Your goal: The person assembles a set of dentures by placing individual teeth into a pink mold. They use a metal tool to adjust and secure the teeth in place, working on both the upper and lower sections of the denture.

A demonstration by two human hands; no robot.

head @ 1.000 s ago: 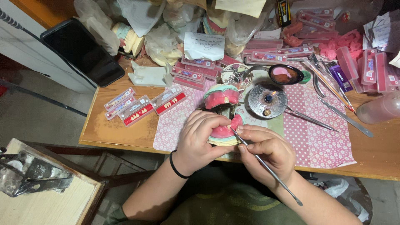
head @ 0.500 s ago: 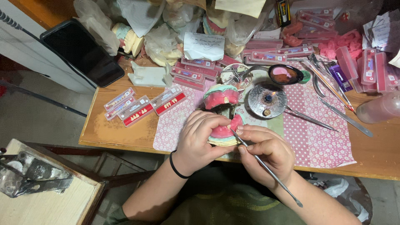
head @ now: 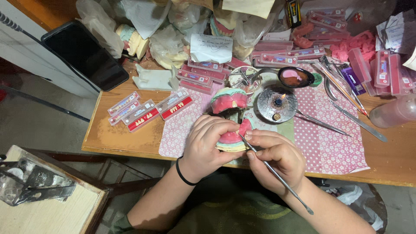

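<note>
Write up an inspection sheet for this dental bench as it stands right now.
Surface: wooden table with pink floral mat under the work.
Job's things: pink wax denture model in the left hand; thin metal wax tool in the right hand, tip at the model.
Clutter: second denture model, lit spirit burner, spoon of pink wax, tooth cards, pink boxes, spare instruments, plastic bags.
Grips: both hands closed on their items.
Cables: nothing seen.
Surroundings: black phone, side stand.
</note>
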